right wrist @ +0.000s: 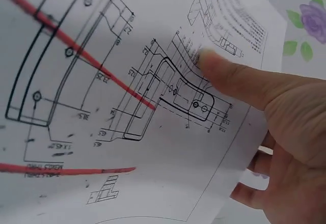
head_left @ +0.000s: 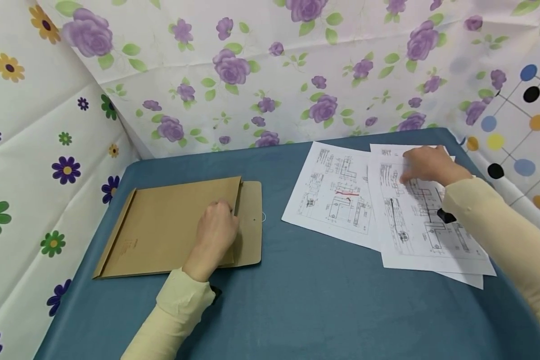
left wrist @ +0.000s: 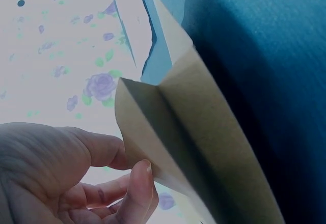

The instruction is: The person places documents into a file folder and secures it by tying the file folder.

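Observation:
A brown kraft document envelope (head_left: 171, 225) lies flat on the left, its flap (head_left: 251, 225) extending to the right. My left hand (head_left: 216, 232) is at the envelope's flap end. In the left wrist view, the thumb and fingers of this hand (left wrist: 86, 178) pinch the lifted edge of the envelope (left wrist: 147, 122), and the mouth stands slightly apart. On the right, my right hand (head_left: 434, 165) is at the upper part of a printed drawing sheet (head_left: 405, 250). Seen from the right wrist, the thumb of that hand (right wrist: 270, 107) presses the sheet's printed face (right wrist: 168, 158), with the other fingers partly behind its edge.
Another drawing sheet (head_left: 328, 195) with a red mark lies left of the gripped one, partly overlapped. A further white sheet (head_left: 470, 280) shows beneath. The blue-covered table (head_left: 306, 300) is bordered by a floral cloth (head_left: 252, 75) at the back and patterned cloths at both sides.

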